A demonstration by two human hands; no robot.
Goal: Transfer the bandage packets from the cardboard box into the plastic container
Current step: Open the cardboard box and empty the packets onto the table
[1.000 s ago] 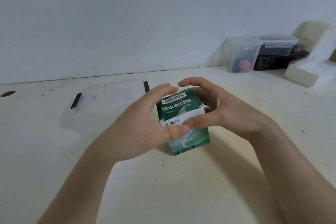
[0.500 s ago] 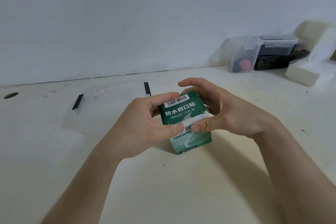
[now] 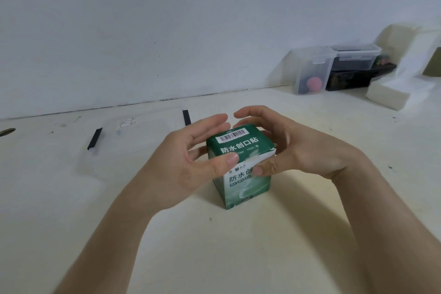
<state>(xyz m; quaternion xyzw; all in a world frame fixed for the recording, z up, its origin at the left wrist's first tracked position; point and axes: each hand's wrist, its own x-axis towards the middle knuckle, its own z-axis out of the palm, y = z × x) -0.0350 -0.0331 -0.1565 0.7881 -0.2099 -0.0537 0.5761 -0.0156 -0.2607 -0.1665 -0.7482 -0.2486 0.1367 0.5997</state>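
The box [image 3: 241,188] stands upright on the surface [image 3: 238,258], between the two hands. It is close to a cube, so no long axis can be told. One vertical corner faces the person, and the barcode end of the top face points toward the back wall. The front edge of the top flap is raised slightly, exposing a white underside.

The left hand [image 3: 188,164] is on the box's left side. Its fingers are nearly straight and relaxed, and its thumb tip presses on the upper front edge. The right hand [image 3: 303,150] grasps the box, with its fingers curled over the right side and top and its thumb hooked at the raised flap edge.

The container [image 3: 143,131] (clear, with two black clips [image 3: 94,138]) lies on the surface behind and left of the box, apart from it. Clear tubs [image 3: 312,71] and white foam blocks [image 3: 386,96] sit at the far right, by the wall.
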